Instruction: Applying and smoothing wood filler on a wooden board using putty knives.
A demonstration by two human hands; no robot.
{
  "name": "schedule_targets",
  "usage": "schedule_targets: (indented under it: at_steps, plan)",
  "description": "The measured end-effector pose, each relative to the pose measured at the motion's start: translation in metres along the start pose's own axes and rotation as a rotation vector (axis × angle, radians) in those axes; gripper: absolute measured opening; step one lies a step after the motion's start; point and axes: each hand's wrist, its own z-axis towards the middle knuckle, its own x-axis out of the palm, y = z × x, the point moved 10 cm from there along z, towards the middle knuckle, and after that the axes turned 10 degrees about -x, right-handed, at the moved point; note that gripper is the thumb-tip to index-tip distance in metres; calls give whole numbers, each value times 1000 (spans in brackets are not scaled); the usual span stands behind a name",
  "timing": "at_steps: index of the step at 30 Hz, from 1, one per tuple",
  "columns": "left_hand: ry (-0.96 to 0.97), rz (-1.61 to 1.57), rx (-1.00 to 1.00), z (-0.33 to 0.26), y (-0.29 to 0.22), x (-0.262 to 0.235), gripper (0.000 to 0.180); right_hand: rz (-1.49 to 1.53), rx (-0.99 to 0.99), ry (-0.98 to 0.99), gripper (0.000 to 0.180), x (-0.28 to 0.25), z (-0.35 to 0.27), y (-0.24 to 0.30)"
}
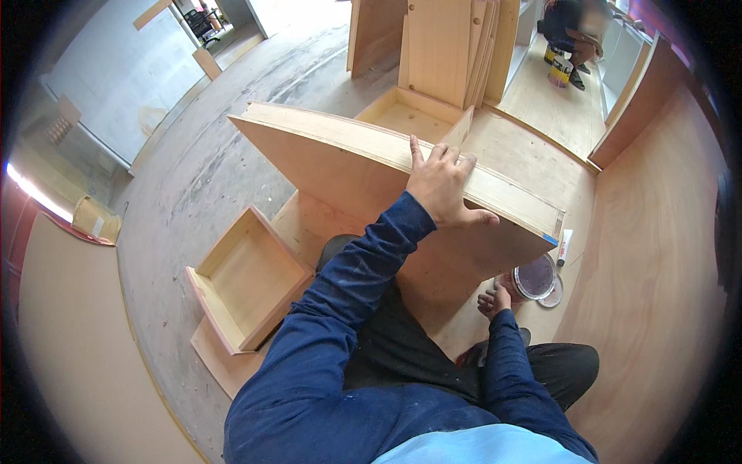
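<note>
Wooden piece (340, 166) hides its back; right hand (495, 300) perhaps touches tin (536, 278).

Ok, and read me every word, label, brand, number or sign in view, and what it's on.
No text is clear enough to quote.
White tube beside the open can: markings too small to read.
Yellow-labelled bucket near the other person: print too small.
Brown package at far left: white label, too blurred.

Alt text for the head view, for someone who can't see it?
The left hand rests on the upper edge of a large wooden piece, while the right hand is beside an open can. A shallow wooden box lies to the left.
</note>
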Motion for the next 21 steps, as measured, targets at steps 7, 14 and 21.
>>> schedule_targets:
  at_steps: [7, 14, 21]
  plan:
    - [-34, 13, -10, 2, 7, 2, 120, -419, -189, 60, 22, 8, 1, -1]
    - [-3, -3, -17, 10, 9, 8, 119, -641, -245, 181, 31, 27, -9, -3]
    - [-31, 21, -3, 15, 10, 11, 118, -874, -250, 237, 36, 33, -24, 0]
